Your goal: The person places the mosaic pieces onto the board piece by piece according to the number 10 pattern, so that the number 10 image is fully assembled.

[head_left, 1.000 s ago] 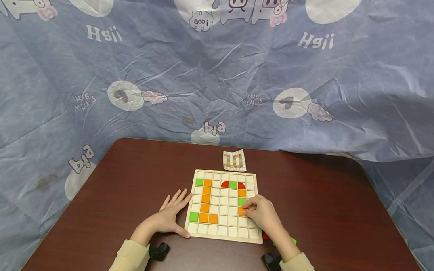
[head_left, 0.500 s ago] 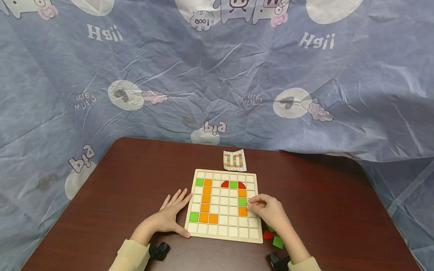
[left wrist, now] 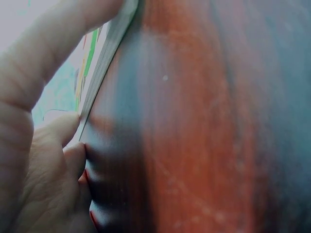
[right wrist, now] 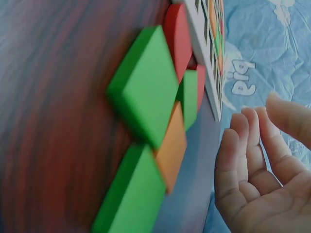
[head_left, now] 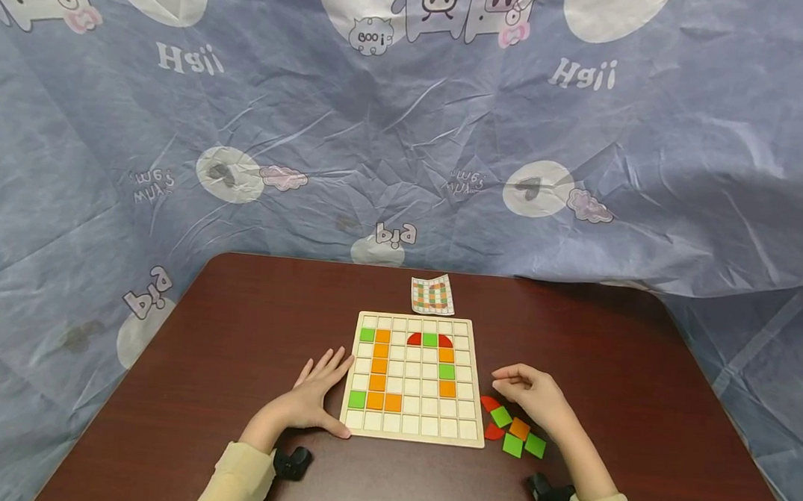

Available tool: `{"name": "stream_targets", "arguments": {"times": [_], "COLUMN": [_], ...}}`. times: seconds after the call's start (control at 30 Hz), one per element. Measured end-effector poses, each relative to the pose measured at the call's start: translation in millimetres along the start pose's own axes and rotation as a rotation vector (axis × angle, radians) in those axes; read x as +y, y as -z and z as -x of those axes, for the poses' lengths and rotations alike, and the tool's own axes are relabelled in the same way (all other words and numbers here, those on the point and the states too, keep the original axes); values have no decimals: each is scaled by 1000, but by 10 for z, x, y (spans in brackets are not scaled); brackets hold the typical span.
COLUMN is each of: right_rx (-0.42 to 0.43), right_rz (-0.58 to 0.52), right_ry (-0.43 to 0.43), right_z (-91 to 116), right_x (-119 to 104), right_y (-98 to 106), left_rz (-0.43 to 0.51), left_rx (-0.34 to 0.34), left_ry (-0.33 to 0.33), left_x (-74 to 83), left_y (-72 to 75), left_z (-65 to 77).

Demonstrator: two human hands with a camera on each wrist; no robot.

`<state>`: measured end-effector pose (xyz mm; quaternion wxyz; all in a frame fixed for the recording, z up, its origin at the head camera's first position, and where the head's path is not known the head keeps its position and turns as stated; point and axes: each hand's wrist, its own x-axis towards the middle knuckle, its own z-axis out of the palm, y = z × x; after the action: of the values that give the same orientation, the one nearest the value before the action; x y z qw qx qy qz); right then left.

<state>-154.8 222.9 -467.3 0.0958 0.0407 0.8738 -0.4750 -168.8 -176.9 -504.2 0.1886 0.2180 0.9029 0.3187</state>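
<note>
A square wooden grid board [head_left: 412, 438] lies on the table, with orange, green and red tiles set in several of its cells. Along its left edge my left hand [head_left: 310, 402] rests with fingers spread, thumb at the near corner and fingertips at the side. My right hand [head_left: 533, 394] hovers right of the board with relaxed, slightly bent fingers and nothing between them. Just below it is a loose group of tiles: green squares [head_left: 512, 445], an orange square [head_left: 519, 428] and red quarter-rounds [head_left: 494, 432]. The right wrist view shows the empty fingers [right wrist: 228, 155] beside those tiles.
Behind the board lies a small pattern card [head_left: 432, 295] with a coloured grid. The dark wooden table [head_left: 271, 304] ends at a hanging blue printed cloth [head_left: 407, 131]. Black wrist cameras sit on both wrists.
My right hand has left the orange tile in the board's right column and moved right and off the board, uncovering the loose tiles. My left hand has stayed put.
</note>
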Motion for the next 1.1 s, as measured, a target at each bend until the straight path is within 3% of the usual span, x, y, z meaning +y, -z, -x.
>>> {"name": "stream_targets", "arguments": {"times": [0.3, 0.63, 1.1], "right_rx": [-56, -83, 9], "right_rz": [0, -22, 232], "right_ry": [-8, 27, 59], "right_z": [112, 122, 52], "right_x": [141, 184, 74], "right_y": [90, 35, -152], "left_rz": [1, 2, -2], "left_rx": [0, 2, 2], "left_ry": [-4, -2, 2], "left_x": [4, -1, 13], "left_y": [-5, -7, -1], "left_z": [-4, -5, 1]}}
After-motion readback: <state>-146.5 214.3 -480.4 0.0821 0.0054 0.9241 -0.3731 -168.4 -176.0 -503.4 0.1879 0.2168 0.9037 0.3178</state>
